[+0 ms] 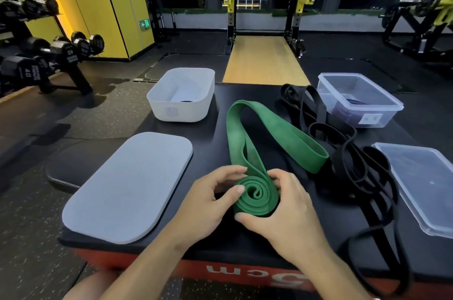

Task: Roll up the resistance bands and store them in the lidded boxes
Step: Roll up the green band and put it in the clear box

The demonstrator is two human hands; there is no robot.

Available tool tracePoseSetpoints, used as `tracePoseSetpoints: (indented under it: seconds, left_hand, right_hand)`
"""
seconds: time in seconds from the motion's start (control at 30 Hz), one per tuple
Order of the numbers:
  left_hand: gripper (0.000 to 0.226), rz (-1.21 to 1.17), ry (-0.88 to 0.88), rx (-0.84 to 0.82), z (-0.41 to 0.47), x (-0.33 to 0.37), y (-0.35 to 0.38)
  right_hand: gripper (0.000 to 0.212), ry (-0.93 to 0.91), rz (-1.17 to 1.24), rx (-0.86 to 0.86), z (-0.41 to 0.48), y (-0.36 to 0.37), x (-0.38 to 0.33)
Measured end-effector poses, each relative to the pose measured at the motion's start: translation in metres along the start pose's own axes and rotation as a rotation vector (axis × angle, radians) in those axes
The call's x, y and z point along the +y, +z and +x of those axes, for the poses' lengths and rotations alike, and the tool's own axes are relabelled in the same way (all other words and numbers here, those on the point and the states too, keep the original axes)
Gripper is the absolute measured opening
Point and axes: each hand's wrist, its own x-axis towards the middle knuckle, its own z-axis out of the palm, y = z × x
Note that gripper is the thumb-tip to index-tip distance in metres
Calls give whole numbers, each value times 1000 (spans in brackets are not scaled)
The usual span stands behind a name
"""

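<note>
A wide green resistance band [267, 128] lies on the black-topped box, its near end wound into a coil [257, 195]. My left hand [210, 204] grips the coil's left side, thumb on its top. My right hand [289, 209] grips the right side, fingers curled round the roll. The band's loose part loops away toward the far edge. A tangle of thin black bands [343, 152] lies to the right. A white box [182, 95] stands open at the far left, its grey lid [127, 187] lying flat in front of it.
A clear plastic box [360, 101] with something purple inside stands at the far right; its clear lid [421, 184] lies nearer. One black band hangs over the front right edge [382, 263]. Dumbbell racks [49, 54] stand left, a squat rack [267, 5] behind.
</note>
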Motion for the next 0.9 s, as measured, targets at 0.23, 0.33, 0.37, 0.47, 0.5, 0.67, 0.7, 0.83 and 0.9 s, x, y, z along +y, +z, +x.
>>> tracePoseSetpoints:
  seconds: [0.23,0.33,0.37,0.47,0.5,0.67,0.7,0.83,0.9]
  left_hand:
    - [13,83,-20,261,-1,5,6]
    - [12,106,-18,275,-2,3,6]
    - [17,80,-22,250,-3,3,6]
    - [21,53,-15,184,-3,3,1]
    - [21,37,-12,167,-3,2,0]
    - [22,-38,-9,146,-3,2,-2]
    - [22,-43,-12,149,-4,2,-2]
    - [19,-86,-37,147,-4,3,0]
    - [18,-24,-11,123,-5,4,1]
  right_hand:
    - [69,-5,-161,244,-3,28,-23]
    - [68,-48,-215,247,-3,26,-21]
    - [69,-52,-220,230,-2,25,-20]
    - [77,-58,-169,149,-2,19,-15]
    - [81,-62,-144,106,-4,18,-12]
    - [112,-74,0,-116,-8,-2,0]
    - [112,-97,3,-130,-7,-7,3]
    - [95,-186,-95,-122,-4,-12,8]
    - [90,-192,-164,-54,-8,-8,7]
